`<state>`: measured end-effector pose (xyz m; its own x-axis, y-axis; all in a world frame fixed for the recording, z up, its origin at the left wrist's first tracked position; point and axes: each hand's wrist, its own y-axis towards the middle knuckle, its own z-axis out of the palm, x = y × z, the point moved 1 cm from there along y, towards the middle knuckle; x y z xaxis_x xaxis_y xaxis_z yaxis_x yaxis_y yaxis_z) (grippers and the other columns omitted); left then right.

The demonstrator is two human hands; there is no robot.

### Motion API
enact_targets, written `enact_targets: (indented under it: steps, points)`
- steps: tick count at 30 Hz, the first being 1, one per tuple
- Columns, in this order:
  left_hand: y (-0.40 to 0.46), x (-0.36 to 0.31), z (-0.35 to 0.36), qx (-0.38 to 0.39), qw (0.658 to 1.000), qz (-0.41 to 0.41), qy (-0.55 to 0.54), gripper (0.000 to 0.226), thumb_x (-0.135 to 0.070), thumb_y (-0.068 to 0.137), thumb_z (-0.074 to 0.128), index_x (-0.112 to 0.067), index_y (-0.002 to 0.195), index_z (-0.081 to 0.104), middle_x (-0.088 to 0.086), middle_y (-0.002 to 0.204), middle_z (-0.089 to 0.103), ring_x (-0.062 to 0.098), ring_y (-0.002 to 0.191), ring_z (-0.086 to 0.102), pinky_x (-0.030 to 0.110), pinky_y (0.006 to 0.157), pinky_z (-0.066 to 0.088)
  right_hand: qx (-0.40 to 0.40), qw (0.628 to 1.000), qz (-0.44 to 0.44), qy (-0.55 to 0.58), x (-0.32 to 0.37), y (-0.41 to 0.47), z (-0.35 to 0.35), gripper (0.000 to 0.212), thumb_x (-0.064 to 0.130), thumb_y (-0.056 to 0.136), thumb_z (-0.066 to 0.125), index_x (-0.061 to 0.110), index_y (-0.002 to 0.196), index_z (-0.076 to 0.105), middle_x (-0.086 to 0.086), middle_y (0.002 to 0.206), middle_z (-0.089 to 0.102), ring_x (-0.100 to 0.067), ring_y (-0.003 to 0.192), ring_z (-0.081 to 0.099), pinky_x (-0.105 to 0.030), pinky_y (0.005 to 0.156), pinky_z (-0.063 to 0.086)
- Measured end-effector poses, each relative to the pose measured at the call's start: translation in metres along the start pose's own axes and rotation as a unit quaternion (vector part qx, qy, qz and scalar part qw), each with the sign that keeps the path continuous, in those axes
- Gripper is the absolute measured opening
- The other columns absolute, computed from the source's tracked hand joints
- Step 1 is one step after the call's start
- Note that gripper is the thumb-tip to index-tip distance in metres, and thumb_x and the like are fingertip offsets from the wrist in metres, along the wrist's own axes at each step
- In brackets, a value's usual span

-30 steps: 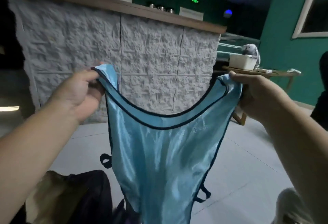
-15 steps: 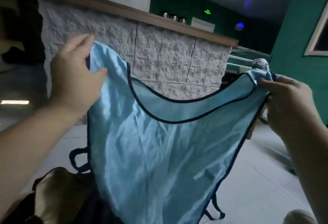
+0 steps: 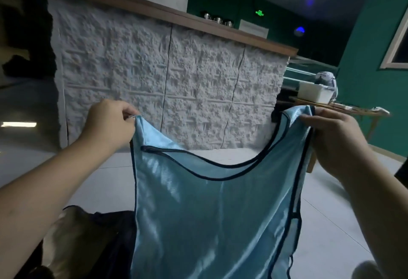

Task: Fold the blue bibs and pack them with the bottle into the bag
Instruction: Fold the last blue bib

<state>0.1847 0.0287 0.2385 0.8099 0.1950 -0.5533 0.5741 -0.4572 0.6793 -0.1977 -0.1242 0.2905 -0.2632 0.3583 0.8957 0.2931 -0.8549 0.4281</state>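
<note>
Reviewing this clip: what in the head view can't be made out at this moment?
- Bottle: none visible.
- Bag: dark and dim, partly behind the blue bib and left forearm; open or closed unclear.
- Bib's lower hem: cut off by the bottom edge.
- Other bibs: none seen.
- Right hand fingertips: hidden behind the strap it grips.
- Left hand: pinches a strap.

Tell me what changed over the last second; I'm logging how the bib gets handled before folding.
The left hand, which half a second ago lay with straighter fingers against the blue bib, now pinches its left shoulder tip. That shoulder has doubled over, its dark trim lying flat across the front. The right hand holds the right shoulder as before. The bib still hangs spread in the air above the dark bag.
</note>
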Motion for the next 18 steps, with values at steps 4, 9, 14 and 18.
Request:
enact_targets:
  steps: [4,9,14,18]
  points:
    - [-0.004,-0.013,0.005,0.113,0.961,-0.106,-0.228,0.026,0.006,0.094,0.05,-0.014,0.087,0.065,0.007,0.087,0.071,0.024,0.079,0.063,0.036,0.072,0.05,0.075,0.997,0.002,0.001,-0.001,-0.005,0.009,0.027,-0.013,0.086,0.051,0.003,0.092,0.072,-0.019,0.087,0.067,-0.031,0.074,0.064,-0.037,0.073,0.055]
    - [-0.013,-0.03,-0.01,0.251,0.782,-0.127,-0.556,0.031,0.007,0.094,0.044,-0.017,0.086,0.061,0.004,0.067,0.047,0.02,0.06,0.042,0.039,0.068,0.043,0.23,0.968,-0.016,0.099,0.008,-0.003,0.001,0.045,0.001,0.055,0.064,0.005,0.1,0.069,-0.018,0.092,0.063,-0.033,0.08,0.06,-0.039,0.077,0.052]
    - [-0.021,-0.06,-0.024,0.315,0.693,-0.095,-0.642,0.023,-0.005,0.094,0.048,-0.013,0.075,0.057,-0.001,0.059,0.043,0.011,0.05,0.041,0.023,0.05,0.046,0.257,0.947,0.022,0.193,0.007,-0.007,0.011,0.036,0.015,0.059,0.073,0.007,0.092,0.062,-0.015,0.085,0.066,-0.032,0.07,0.064,-0.033,0.068,0.055]
    - [-0.044,-0.089,-0.011,0.312,0.707,-0.122,-0.623,0.01,0.0,0.08,0.058,-0.007,0.085,0.063,0.002,0.059,0.059,0.008,0.046,0.054,0.018,0.044,0.047,0.265,0.944,0.054,0.19,-0.008,-0.02,0.05,0.038,0.022,0.044,0.091,0.014,0.068,0.062,-0.005,0.071,0.062,-0.022,0.063,0.057,-0.033,0.067,0.046]
